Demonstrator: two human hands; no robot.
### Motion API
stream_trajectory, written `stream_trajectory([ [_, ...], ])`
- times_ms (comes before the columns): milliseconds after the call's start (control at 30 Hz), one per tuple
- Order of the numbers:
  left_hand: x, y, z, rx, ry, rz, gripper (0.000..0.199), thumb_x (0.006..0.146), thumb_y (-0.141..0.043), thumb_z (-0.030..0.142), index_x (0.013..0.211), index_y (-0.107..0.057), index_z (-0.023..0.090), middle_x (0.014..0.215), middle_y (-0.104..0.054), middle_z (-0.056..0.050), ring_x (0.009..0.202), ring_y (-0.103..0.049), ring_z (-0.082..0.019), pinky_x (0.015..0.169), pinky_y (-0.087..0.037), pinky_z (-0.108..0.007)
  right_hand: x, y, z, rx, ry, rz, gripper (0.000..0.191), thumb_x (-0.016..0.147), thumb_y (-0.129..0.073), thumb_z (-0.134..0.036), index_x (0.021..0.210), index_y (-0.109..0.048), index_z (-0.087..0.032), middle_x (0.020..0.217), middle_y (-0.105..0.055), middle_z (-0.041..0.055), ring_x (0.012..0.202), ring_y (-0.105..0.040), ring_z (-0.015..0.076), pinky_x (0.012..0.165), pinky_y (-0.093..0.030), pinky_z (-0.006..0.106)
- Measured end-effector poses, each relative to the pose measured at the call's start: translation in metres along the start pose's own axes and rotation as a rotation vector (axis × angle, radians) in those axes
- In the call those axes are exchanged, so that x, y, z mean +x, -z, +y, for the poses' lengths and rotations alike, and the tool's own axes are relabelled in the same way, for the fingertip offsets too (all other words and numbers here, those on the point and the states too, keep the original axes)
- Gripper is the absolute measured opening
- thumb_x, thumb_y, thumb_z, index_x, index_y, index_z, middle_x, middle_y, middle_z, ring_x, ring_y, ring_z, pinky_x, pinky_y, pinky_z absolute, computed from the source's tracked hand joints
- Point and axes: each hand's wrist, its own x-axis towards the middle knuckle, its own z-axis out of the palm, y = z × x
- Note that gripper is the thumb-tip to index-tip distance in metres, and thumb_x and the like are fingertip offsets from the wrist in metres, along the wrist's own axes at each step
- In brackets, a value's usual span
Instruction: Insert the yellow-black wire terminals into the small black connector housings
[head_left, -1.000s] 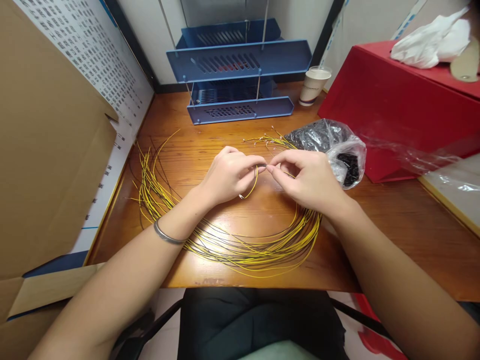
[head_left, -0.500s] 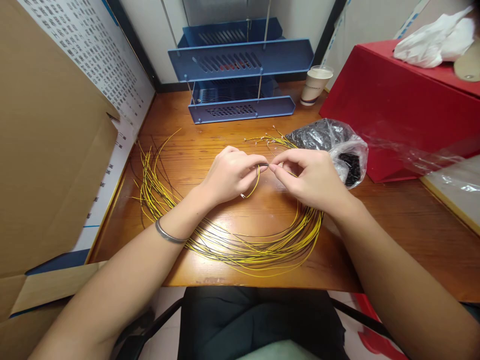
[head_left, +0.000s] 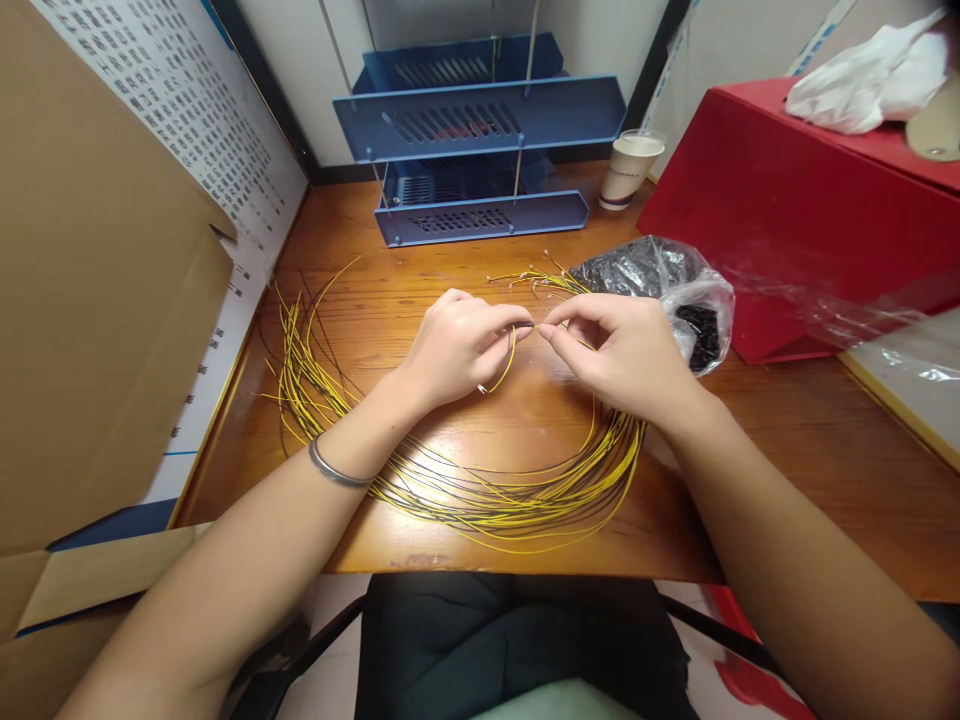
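Observation:
My left hand (head_left: 461, 345) is closed in a pinch around a thin yellow wire (head_left: 511, 362) and a short black piece like a sleeve (head_left: 523, 324). The wire's loose end curves down below the fingers to a small pale connector (head_left: 482, 389). Facing it, my right hand (head_left: 611, 345) pinches thumb and forefinger on the wire just right of the black piece; its fingertips hide the exact hold. A large loop of yellow and black wires (head_left: 502, 500) lies on the table under both wrists, with several pale-tipped ends behind my right hand.
A clear plastic bag (head_left: 649, 265) of small black pieces lies beyond my right hand. Behind stand a blue tray rack (head_left: 480, 120) and a paper cup (head_left: 630, 170). A red box (head_left: 810, 220) is at the right, a cardboard box (head_left: 97, 300) at the left.
Both hands stay almost in place. A slightly wider gap shows between the black piece and my right fingertips. The wire loop has not moved.

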Motion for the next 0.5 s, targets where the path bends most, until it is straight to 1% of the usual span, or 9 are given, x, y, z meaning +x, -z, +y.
stream_trajectory([
  [133, -0.0009, 0.0000, -0.0013, -0.015, -0.032, 0.026, 0.021, 0.101, -0.059, 0.031, 0.103, -0.076, 0.019, 0.072, -0.074, 0.000, 0.064, -0.064, -0.013, 0.076, -0.043, -0.031, -0.0007, -0.0017, -0.0009, 0.001, 0.003, -0.009, 0.011, 0.088, -0.068, -0.019, 0.083, -0.078, -0.019, 0.067, -0.071, 0.0001, 0.056, -0.053, 0.0113, 0.061, -0.039, 0.028],
  [267, -0.0013, 0.0006, -0.0025, -0.034, -0.033, 0.005, 0.018, 0.099, -0.060, 0.026, 0.105, -0.076, 0.019, 0.077, -0.077, 0.000, 0.067, -0.066, -0.013, 0.079, -0.044, -0.031, -0.0011, -0.0030, -0.0018, -0.001, 0.006, -0.017, 0.012, 0.089, -0.067, -0.019, 0.083, -0.078, -0.019, 0.068, -0.071, 0.0005, 0.056, -0.053, 0.0118, 0.061, -0.040, 0.028],
  [500, -0.0011, 0.0014, -0.0029, -0.035, 0.006, -0.058, 0.024, 0.101, -0.055, 0.031, 0.108, -0.076, 0.021, 0.078, -0.077, -0.002, 0.069, -0.066, -0.015, 0.081, -0.044, -0.032, -0.0006, -0.0027, -0.0028, 0.003, -0.018, -0.031, 0.012, 0.089, -0.066, -0.020, 0.083, -0.077, -0.020, 0.064, -0.067, -0.0002, 0.056, -0.053, 0.0127, 0.062, -0.040, 0.029],
])
